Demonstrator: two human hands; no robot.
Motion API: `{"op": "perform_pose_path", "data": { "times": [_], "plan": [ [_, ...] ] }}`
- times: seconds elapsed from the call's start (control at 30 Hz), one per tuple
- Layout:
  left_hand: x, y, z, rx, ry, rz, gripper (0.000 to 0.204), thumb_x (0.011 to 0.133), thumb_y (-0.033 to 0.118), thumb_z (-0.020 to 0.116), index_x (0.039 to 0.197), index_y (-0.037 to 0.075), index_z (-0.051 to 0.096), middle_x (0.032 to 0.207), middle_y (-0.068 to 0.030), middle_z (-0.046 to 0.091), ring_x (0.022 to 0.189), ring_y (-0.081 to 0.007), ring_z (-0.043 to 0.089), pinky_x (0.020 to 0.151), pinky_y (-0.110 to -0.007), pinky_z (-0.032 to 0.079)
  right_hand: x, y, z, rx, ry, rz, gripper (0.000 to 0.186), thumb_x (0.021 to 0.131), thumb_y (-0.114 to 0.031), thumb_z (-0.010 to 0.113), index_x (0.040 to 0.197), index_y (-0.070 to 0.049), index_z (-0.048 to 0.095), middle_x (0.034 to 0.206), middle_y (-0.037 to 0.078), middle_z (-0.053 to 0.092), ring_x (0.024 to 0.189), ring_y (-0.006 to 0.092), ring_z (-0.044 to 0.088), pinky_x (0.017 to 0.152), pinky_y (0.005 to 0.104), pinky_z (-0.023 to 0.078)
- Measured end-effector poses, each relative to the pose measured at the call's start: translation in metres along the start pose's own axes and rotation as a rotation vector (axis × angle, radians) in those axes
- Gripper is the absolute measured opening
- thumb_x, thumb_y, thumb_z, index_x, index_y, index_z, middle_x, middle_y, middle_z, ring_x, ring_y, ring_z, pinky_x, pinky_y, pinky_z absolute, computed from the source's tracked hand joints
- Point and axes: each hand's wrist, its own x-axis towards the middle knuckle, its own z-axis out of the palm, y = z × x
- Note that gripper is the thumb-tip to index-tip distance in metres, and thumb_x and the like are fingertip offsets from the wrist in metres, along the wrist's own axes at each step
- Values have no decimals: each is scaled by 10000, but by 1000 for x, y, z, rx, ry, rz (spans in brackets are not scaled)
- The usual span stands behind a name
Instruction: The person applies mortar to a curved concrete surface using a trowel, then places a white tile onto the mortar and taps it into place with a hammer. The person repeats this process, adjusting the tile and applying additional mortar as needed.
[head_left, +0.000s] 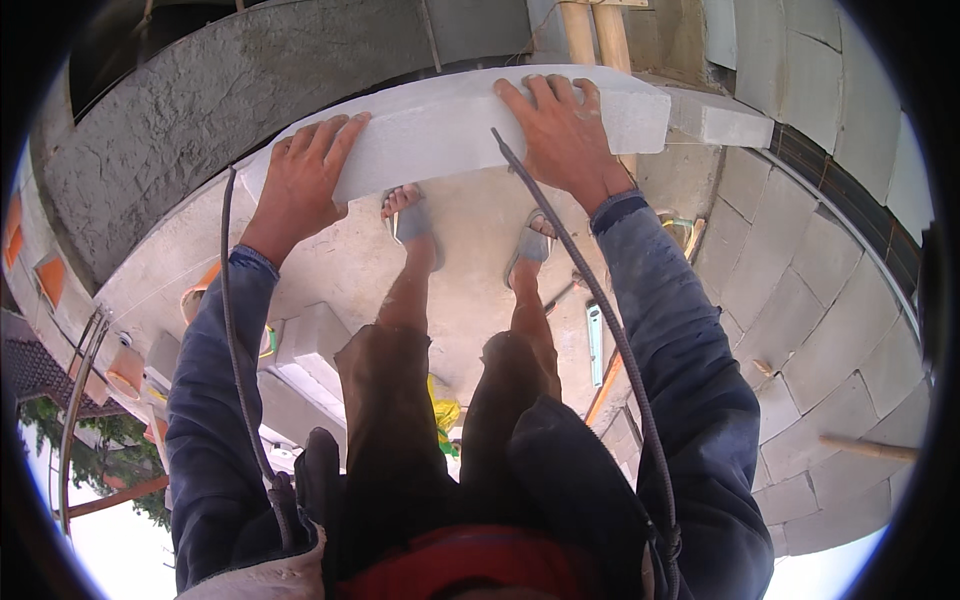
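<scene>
Pale block (430,130): Held in both hands, stretched out ahead of the body, beyond the feet as seen from above.
Long axis: Crosswise, left to right, bowed by the lens and roughly square to the forearms.
Left hand (300,185): Clasped over the block near its left end, with fingers across the upper edge.
Right hand (563,135): Clasped over the same edge, right of the middle, with fingers spread.
Right end: Pointed toward a second block (722,118), just beside it in view; contact impossible to tell.
Nearer hand to that second block: The right.
Count in the grip: One block, two hands.
Plastered wall (250,90): One, grey and rough, past the block to the left.
Wooden posts (578,38): Two, side by side behind the block.
Feet (405,205): Two, in sandals, on the pale floor (470,270).
Level (595,345): One, light blue, on the floor at right.
Loose blocks (310,340): Several at lower left, partly hidden, exact count unclear.
Yellow bag (445,412): One, glimpsed between the legs.
Dark cords (610,310): Two, hanging in front of the sleeves.
Block wall (800,290): Along the right, too many pieces for a sure count.
</scene>
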Motion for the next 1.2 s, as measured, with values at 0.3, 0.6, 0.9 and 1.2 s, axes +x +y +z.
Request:
{"op": "perform_pose_path", "data": {
  "times": [0.3, 0.6, 0.9, 1.2],
  "plan": [
    [25, -20, 75, -59, -80, 14, 1286, 638, 132, 968, 1720, 240, 282, 1597, -105, 510, 1459, -343, 518, 1206, -540, 443, 16, -6, 78, 69, -97, 42, 891, 782, -110, 877, 1579, -253, 504, 1401, 93, 613, 1406, 322, 552, 1218, 680, 366],
    [31, -4, 109, -38, -53, 7, 1279, 636, 119, 968, 1717, 253, 298, 1579, -91, 517, 1437, -331, 539, 1155, -542, 462, 9, 6, 105, 26, -120, 23, 958, 702, -183, 928, 1561, -244, 508, 1425, 81, 597, 1391, 303, 553, 1211, 605, 354],
    [40, -4, 116, -76, -75, 6, 1252, 645, 135, 962, 1707, 213, 304, 1595, -104, 498, 1454, -342, 510, 1193, -542, 435, 8, 12, 120, 70, -83, 20, 891, 742, -148, 885, 1551, -251, 526, 1403, 84, 605, 1392, 305, 553, 1213, 619, 354],
    [39, -6, 114, -92, -98, -3, 1275, 651, 117, 961, 1722, 267, 286, 1612, -95, 501, 1465, -326, 513, 1196, -537, 433, 10, 8, 132, 37, -92, 40, 843, 807, -119, 857, 1568, -284, 534, 1382, 68, 606, 1380, 293, 560, 1236, 664, 357]
  ]
}}
